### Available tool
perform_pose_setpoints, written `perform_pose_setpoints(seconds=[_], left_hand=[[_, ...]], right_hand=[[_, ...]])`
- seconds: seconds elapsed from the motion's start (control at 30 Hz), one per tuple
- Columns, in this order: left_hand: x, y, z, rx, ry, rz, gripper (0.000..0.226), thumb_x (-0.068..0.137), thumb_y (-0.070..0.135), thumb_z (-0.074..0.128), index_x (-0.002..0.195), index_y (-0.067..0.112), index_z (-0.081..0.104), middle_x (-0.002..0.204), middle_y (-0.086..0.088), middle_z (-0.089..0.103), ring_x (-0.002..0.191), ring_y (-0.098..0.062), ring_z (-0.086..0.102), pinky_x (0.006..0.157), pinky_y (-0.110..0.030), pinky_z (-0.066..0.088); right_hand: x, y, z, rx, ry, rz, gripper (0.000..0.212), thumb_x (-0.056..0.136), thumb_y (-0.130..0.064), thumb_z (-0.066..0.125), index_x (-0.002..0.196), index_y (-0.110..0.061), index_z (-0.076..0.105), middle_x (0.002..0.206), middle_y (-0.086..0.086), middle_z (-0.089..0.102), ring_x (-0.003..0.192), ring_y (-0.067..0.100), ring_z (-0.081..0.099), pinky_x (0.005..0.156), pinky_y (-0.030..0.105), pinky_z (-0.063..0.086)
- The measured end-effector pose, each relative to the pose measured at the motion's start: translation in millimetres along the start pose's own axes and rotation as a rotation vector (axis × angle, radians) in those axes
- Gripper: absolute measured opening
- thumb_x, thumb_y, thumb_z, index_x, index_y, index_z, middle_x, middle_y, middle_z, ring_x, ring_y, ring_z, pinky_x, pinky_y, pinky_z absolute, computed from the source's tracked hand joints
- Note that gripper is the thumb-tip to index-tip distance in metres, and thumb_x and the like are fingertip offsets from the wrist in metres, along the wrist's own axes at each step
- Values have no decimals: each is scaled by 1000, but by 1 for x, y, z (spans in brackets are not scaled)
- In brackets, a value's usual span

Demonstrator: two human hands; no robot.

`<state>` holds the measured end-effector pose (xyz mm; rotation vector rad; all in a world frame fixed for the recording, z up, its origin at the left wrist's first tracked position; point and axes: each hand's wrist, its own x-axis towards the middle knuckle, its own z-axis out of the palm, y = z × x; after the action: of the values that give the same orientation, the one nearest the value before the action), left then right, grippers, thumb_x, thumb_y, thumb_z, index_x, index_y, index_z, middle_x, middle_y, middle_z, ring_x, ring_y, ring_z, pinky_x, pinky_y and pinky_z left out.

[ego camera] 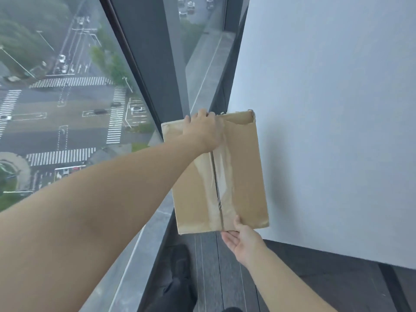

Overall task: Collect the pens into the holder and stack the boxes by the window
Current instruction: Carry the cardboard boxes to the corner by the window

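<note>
in the corner between the tall glass window (67, 97) and the pale grey wall (326, 109), a flat brown cardboard box (243, 172), its centre seam sealed with glossy clear tape, is held above the dark ribbed floor (209, 262). the left hand (202, 129) lies spread over its far edge; the right hand (244, 240) pinches the near edge, thumb on top. best lowered level and square to the wall (one far corner looks crushed). no pens or holder in view.
</note>
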<state>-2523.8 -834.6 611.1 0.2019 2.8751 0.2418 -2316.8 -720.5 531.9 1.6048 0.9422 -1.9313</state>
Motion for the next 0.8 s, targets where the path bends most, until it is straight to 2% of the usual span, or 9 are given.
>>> perform_pose_setpoints(seconds=[0.1,0.23,0.33,0.47,0.6,0.7,0.73,0.8], left_hand=[[64,-9,16,-21,-29,51,39,93,33,38,124,13,50,129,-9,46,121,-31,45,105,-40,29],[124,-2,55,54,-106,278,52,82,30,63,130,15,50,130,-6,47,120,-27,47,101,-35,34],[157,11,92,111,-110,309,48,78,24,67,123,13,53,127,-7,48,117,-26,48,99,-35,35],[183,12,127,64,-166,267,43,79,15,63,120,12,54,126,-8,47,116,-27,47,97,-35,35],[200,-2,148,17,-219,248,50,78,17,67,125,10,51,130,-9,44,120,-28,45,99,-36,35],[210,-5,166,-12,-238,273,50,79,17,68,125,9,51,130,-9,45,122,-28,44,100,-36,34],[211,-2,171,-18,-234,297,49,79,16,67,126,9,51,130,-9,46,122,-28,44,101,-35,34],[208,3,182,-41,-227,347,48,80,11,63,126,9,51,128,-10,46,119,-28,46,101,-35,33]], right_hand=[[34,-24,37,-10,37,26,20,93,-22,62,93,-2,56,95,19,66,94,30,64,86,37,53],[85,-51,45,40,148,67,21,95,-19,60,109,-3,55,96,18,66,91,30,65,90,38,53],[113,-64,37,21,167,72,20,94,-18,62,108,-4,58,93,17,68,80,26,66,79,36,52],[135,-69,32,26,205,89,20,92,-18,64,104,-2,59,97,20,69,81,27,68,65,32,53],[145,-75,40,21,273,73,17,91,-18,65,94,-1,60,88,19,68,77,26,67,74,35,52],[147,-74,45,47,308,78,15,92,-17,63,88,-3,60,87,18,69,77,26,67,63,31,57],[147,-71,46,58,307,88,14,93,-16,62,88,-4,60,88,18,69,77,26,67,64,32,58],[147,-63,50,107,314,116,12,94,-14,60,88,-3,59,89,20,68,80,28,66,79,37,57]])
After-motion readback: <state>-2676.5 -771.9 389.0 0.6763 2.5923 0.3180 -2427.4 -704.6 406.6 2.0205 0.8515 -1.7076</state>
